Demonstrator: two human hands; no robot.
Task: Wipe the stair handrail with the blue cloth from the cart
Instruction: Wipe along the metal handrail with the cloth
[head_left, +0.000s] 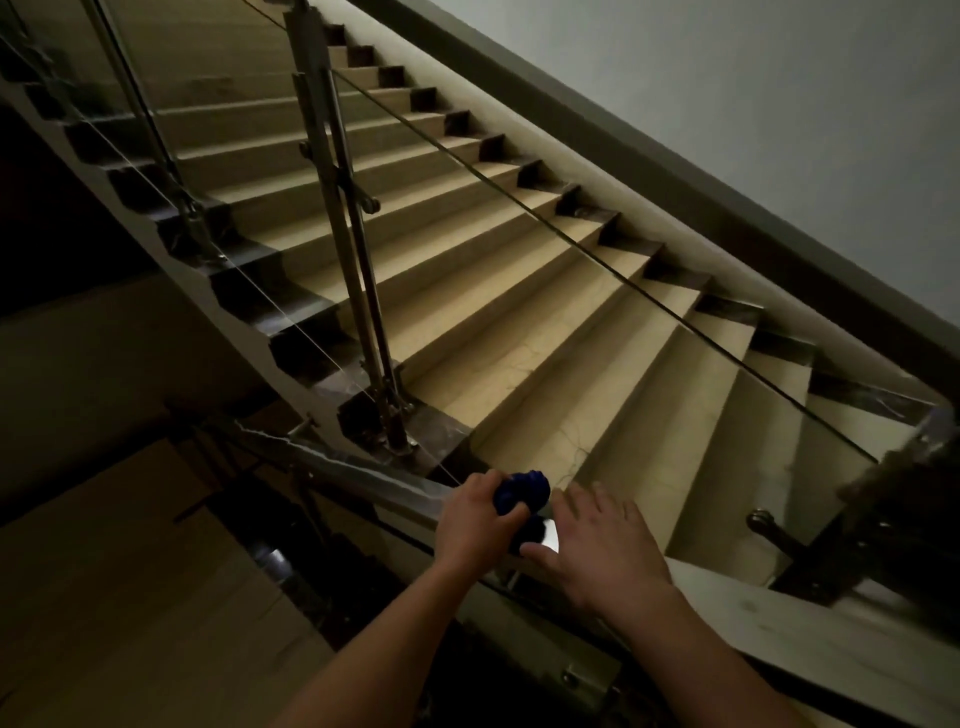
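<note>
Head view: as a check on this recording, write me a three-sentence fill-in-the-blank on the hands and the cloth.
1. The left hand grips a bunched cloth whose colour is ____.
2. The cloth sits on the ____, which slopes down beside the stairs.
3. The right hand, fingers spread, holds ____.

Missing words: blue; handrail; nothing.

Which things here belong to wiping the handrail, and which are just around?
For the job: blue cloth, gripped by the left hand; handrail; right hand, fingers spread beside the cloth.
Just there: stairs; metal post; wall.
</note>
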